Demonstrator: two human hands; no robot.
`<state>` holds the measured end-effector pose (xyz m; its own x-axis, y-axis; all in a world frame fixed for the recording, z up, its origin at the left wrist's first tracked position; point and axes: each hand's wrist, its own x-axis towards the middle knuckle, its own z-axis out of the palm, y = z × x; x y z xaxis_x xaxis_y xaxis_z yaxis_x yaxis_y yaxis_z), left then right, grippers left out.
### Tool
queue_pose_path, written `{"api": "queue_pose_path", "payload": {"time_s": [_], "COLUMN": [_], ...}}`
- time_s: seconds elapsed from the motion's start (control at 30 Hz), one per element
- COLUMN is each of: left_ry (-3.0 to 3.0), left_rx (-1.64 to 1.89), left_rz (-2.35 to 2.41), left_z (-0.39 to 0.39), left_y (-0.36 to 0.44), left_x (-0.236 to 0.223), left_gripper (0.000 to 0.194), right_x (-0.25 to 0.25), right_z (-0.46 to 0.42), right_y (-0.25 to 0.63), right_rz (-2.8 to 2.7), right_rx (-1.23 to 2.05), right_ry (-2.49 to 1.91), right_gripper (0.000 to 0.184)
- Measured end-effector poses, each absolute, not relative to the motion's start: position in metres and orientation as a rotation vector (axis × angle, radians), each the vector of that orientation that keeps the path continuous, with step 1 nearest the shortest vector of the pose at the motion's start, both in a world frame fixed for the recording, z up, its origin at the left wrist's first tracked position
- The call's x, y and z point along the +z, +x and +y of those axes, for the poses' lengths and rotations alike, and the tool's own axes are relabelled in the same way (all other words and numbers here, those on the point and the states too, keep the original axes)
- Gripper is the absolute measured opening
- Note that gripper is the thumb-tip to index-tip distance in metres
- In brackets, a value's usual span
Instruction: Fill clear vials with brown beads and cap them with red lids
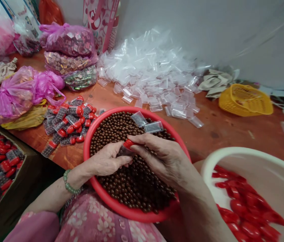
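Observation:
Over a red basin (87,141) of small round brown balls (116,188), my two hands meet on one small clear plastic box with a red cap (129,144). My left hand (109,158), with a green bead bracelet, wraps its fingers round the clear body, most of which is hidden. The thumb and fingers of my right hand (162,156) pinch the red cap at the top. Two clear empty boxes (153,126) lie on the balls just beyond my right hand.
Filled red-capped boxes (68,121) are heaped left of the basin, with more in a cardboard box (28,151). Clear empty boxes (157,74) pile up behind. A white tub (222,153) of red caps (247,205) stands right, a yellow basket (245,101) beyond. Pink bags (68,40) sit back left.

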<state>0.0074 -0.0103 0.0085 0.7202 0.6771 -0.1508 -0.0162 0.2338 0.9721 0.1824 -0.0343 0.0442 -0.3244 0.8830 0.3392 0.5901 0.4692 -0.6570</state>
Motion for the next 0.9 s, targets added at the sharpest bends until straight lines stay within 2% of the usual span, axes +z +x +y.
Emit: {"api": "queue_pose_path", "payload": {"time_s": [0.1,0.3,0.37,0.4,0.5,0.57,0.7,0.9], "left_ry": [1.315,1.213,1.139,1.102,0.959,0.83,0.724,0.69], "left_rx": [0.481,0.475,0.451,0.454,0.488,0.507,0.584,0.588], "left_rz": [0.645,0.588,0.581,0.572,0.53,0.506,0.467,0.429], "left_z": [-0.011,-0.012,-0.011,-0.011,-0.009,-0.009,-0.009,-0.011], "left_y": [0.007,0.006,0.006,0.005,0.006,0.008,0.011,0.01], "left_x": [0.006,0.003,0.004,0.004,0.003,0.001,-0.001,0.002], "left_gripper": [0.006,0.005,0.012,0.019,0.037,0.045,0.045,0.039], "right_x": [0.047,0.043,0.038,0.036,0.028,0.023,0.017,0.014], "right_z": [-0.033,-0.041,-0.045,-0.048,-0.054,-0.056,-0.052,-0.047], "right_y": [0.184,0.177,0.174,0.173,0.169,0.165,0.16,0.159], "right_rz": [-2.09,-2.156,-2.172,-2.196,-2.305,-2.339,-2.285,-2.226], "right_rx": [0.629,0.34,0.275,0.243,0.114,-0.033,-0.27,-0.318], "right_ry": [-1.207,-1.19,-1.204,-1.222,-1.303,-1.356,-1.349,-1.227], "right_gripper": [0.012,0.014,0.019,0.025,0.062,0.073,0.062,0.057]}}
